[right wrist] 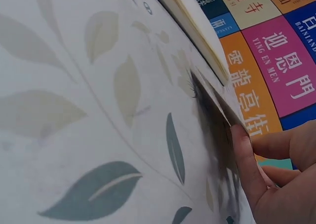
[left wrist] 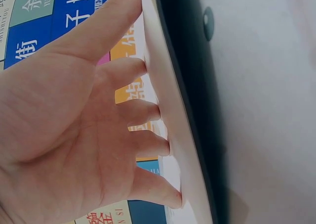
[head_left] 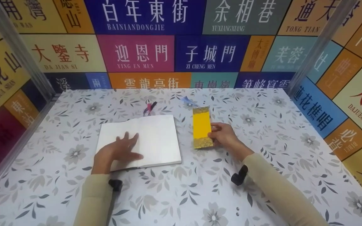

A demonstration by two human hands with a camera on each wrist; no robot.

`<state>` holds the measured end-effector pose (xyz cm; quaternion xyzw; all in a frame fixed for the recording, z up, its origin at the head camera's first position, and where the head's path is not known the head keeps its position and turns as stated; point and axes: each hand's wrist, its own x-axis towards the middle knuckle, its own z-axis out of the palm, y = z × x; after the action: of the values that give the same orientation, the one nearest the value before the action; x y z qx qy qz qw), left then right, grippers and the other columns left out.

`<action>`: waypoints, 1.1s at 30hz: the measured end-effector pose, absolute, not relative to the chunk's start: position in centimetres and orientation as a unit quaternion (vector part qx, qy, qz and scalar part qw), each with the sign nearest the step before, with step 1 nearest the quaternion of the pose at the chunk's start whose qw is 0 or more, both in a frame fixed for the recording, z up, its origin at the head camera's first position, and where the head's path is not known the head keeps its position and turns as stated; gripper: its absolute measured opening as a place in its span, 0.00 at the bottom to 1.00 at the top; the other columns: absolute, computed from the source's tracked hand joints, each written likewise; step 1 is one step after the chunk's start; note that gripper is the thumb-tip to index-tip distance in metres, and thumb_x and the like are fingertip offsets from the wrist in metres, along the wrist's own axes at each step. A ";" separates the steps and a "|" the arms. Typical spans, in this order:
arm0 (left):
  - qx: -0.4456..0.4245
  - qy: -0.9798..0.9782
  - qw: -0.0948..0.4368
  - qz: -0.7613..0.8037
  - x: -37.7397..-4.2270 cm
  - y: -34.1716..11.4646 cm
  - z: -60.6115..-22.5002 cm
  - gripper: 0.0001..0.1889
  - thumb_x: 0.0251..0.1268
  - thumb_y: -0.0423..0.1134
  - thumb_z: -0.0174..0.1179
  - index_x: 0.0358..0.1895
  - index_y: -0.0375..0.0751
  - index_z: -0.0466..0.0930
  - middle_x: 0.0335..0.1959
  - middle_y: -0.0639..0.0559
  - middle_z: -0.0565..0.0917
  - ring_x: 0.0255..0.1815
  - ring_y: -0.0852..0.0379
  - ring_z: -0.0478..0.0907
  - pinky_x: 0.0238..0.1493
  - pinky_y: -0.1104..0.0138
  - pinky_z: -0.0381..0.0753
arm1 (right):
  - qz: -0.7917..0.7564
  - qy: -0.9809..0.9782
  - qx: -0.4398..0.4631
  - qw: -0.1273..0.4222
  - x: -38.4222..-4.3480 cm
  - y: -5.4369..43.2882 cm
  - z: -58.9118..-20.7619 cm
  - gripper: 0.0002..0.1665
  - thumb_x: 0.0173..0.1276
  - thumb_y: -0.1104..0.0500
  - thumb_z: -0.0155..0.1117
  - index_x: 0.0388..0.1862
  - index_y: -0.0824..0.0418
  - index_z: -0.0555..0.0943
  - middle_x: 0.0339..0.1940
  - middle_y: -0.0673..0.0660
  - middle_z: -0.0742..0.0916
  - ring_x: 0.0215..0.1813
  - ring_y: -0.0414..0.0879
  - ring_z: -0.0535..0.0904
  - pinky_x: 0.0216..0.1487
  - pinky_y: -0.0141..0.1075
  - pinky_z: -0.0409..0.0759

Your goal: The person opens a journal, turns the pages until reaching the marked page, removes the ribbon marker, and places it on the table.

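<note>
An open notebook (head_left: 160, 135) with blank white pages lies on the table. My left hand (head_left: 118, 150) rests on its left page, fingers spread. In the left wrist view, the fingertips of that hand (left wrist: 89, 120) touch the paper. To the right of the notebook is a yellow bookmark (head_left: 201, 125) with patterned gold ends and a light blue tassel (head_left: 187, 101) at its top. My right hand (head_left: 226, 135) pinches the bookmark's right edge between thumb and fingers. The right wrist view shows the bookmark (right wrist: 217, 103) edge-on, tilted close to the tabletop.
Beyond the notebook's top edge lie pink and dark ribbons (head_left: 149, 108). A white cloth (head_left: 156, 201) with grey leaves and flowers covers the table. Colourful panels (head_left: 137, 51) with Chinese lettering stand behind and at both sides, with clear upright posts (head_left: 317, 47) at the back corners.
</note>
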<state>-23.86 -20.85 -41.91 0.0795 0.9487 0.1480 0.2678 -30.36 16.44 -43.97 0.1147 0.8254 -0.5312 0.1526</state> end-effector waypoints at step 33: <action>0.050 0.944 0.276 0.175 -24.1 -21.2 -42.3 0.50 0.68 0.65 0.55 0.82 0.53 0.35 0.81 0.36 0.28 0.80 0.28 0.25 0.79 0.35 0.32 | -0.329 0.938 -0.104 0.042 -25.7 11.2 -42.9 0.34 0.67 0.58 0.68 0.71 0.63 0.73 0.66 0.64 0.76 0.61 0.55 0.74 0.68 0.49 0.74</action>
<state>-24.05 -21.25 -42.26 0.0497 0.9439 0.1748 0.2757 -25.67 11.24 -42.89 -0.1038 0.9375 -0.3294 0.0420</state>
